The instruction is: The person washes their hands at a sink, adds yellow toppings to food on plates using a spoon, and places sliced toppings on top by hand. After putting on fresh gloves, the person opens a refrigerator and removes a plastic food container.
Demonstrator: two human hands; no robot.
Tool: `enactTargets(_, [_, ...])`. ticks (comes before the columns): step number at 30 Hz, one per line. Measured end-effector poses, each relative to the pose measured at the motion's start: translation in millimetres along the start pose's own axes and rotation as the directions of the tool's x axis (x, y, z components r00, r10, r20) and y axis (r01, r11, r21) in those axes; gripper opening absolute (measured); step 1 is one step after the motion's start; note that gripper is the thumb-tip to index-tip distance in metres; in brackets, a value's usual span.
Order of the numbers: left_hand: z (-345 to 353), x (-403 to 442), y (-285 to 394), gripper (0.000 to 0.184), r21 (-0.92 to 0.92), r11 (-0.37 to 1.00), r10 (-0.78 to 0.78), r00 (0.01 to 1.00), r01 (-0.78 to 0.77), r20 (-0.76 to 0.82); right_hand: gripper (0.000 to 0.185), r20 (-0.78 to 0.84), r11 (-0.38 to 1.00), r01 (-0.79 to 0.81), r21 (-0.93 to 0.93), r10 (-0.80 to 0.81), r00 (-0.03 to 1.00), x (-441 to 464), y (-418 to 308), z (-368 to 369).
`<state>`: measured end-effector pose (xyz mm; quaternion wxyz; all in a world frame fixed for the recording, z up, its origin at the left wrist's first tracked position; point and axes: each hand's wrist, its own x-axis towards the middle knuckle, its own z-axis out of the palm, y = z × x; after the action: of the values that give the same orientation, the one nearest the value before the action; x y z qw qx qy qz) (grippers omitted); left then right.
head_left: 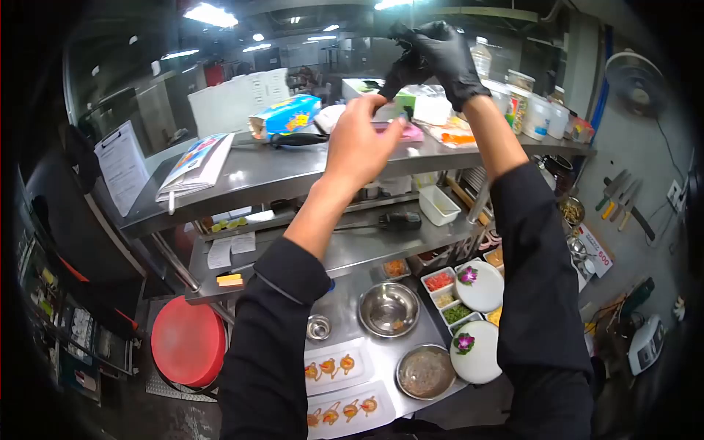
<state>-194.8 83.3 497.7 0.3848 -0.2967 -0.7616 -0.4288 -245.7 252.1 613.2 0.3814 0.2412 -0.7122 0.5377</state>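
Fingers of a bare left hand and a black-gloved right hand come close together at bunched, thin black glove material, above a long stainless-steel shelf.

The left fingers are curled and slightly parted at the material's lower end; the right fingers bend toward its top. Whether either set grips it, I cannot tell. Left of the fingers lies a blue-and-yellow packet; right, white plastic tubs. Well below: 2 round white plates, each with 1 purple flower.
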Motion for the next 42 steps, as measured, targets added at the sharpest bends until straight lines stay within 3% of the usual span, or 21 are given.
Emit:
enactTargets(1, [13,-6,11,0.049,-0.009,1.0,-0.006,1.0,0.006,0.011,0.02,0.085,0.984,-0.024,0.178,0.009,0.996,-23,-3,-15])
enactTargets(3, [36,-32,46,0.037,-0.542,0.837,-0.12,0.992,0.081,-0.037,0.023,0.125,0.884,0.025,0.467,-0.094,0.988,-69,5,-42])
enactTargets(4, [48,-45,62,0.031,-0.756,0.648,-0.188,0.981,0.097,-0.036,0.023,0.119,0.888,0.014,0.461,-0.077,0.99,-96,1,-60])
enactTargets(5, [56,-55,71,0.031,-0.763,0.636,-0.191,0.982,0.115,-0.012,0.023,0.098,0.853,-0.042,0.52,-0.011,0.995,-124,-8,-83])
enactTargets(6, [56,-70,73,0.027,-0.706,0.596,-0.266,0.923,0.384,0.277,0.024,0.069,0.81,-0.098,0.578,0.072,0.995,-152,-9,-107])
enactTargets(8, [65,-104,88,0.023,-0.549,0.512,-0.311,0.739,0.66,0.598,0.023,0.021,0.838,-0.214,0.502,0.236,0.972,-207,9,-179])
enactTargets(11, [104,-155,127,0.018,-0.237,0.697,-0.321,0.59,0.677,0.741,0.024,-0.054,0.807,-0.356,0.471,0.43,0.901,-311,22,-275])
enactTargets(13, [155,-198,154,0.014,-0.713,0.312,-0.033,0.757,0.628,0.653,0.027,-0.105,0.782,-0.37,0.501,0.479,0.871,-382,14,-316])
enactTargets(15, [186,-235,185,0.012,-0.8,-0.002,0.08,0.797,0.601,0.598,0.024,-0.287,0.722,-0.385,0.575,0.618,0.732,-457,-12,-334])
enactTargets(18, [231,-285,237,0.016,-0.421,-0.369,0.334,0.541,0.829,0.772,0.019,-0.525,0.713,-0.335,0.616,0.689,0.5,-565,-60,-356])
enactTargets(23, [295,-384,340,0.027,-0.162,-0.34,0.575,0.341,0.926,0.744,0.014,-0.81,0.84,-0.294,0.457,0.529,0.254,-704,-175,-376])
enactTargets(27, [305,-494,434,0.024,0.295,-0.334,0.608,-0.034,0.895,0.793,0.011,-0.89,0.858,-0.35,0.376,0.44,0.122,-799,-232,-395])
enactTargets(29, [296,-546,474,0.03,0.32,-0.129,0.66,-0.159,0.939,0.734,0.01,-0.919,0.867,-0.361,0.345,0.39,0.059,-843,-268,-412])
enactTargets(31, [289,-576,514,0.036,0.347,-0.01,0.696,-0.243,0.938,0.676,0.01,-0.921,0.78,-0.522,0.345,0.388,-0.029,-869,-322,-432])
enactTargets(33, [300,-578,554,0.054,0.23,-0.036,0.669,-0.147,0.973,0.729,0.011,-0.933,0.741,-0.589,0.322,0.355,-0.064,-894,-369,-453])
enactTargets(35, [304,-589,596,0.064,0.169,-0.035,0.661,-0.104,0.985,0.743,0.015,-0.916,0.545,-0.774,0.321,0.387,-0.108,-935,-417,-466])
enactTargets(37, [309,-602,651,0.076,-0.116,0.071,0.825,0.007,0.991,0.566,0.018,-0.91,0.433,-0.846,0.312,0.392,-0.134,-961,-450,-486])
enactTargets(38, [309,-608,679,0.082,-0.262,0.096,0.89,0.034,0.96,0.455,0.016,-0.965,0.453,-0.88,0.146,0.259,-0.027,-970,-460,-492])
enactTargets(40, [304,-614,734,0.085,-0.384,0.148,0.944,-0.015,0.911,0.329,0.013,-0.979,0.41,-0.892,-0.193,-0.015,0.205,-982,-476,-509])
enactTargets(41, [298,-618,758,0.089,-0.5,0.185,0.972,-0.083,0.846,0.219,0.013,-0.982,0.41,-0.894,-0.179,-0.023,0.186,-984,-483,-518])
enactTargets(42, [293,-623,782,0.093,-0.61,0.194,0.981,-0.159,0.769,0.111,0.019,-0.98,0.573,-0.818,-0.061,0.121,0.158,-979,-491,-528])
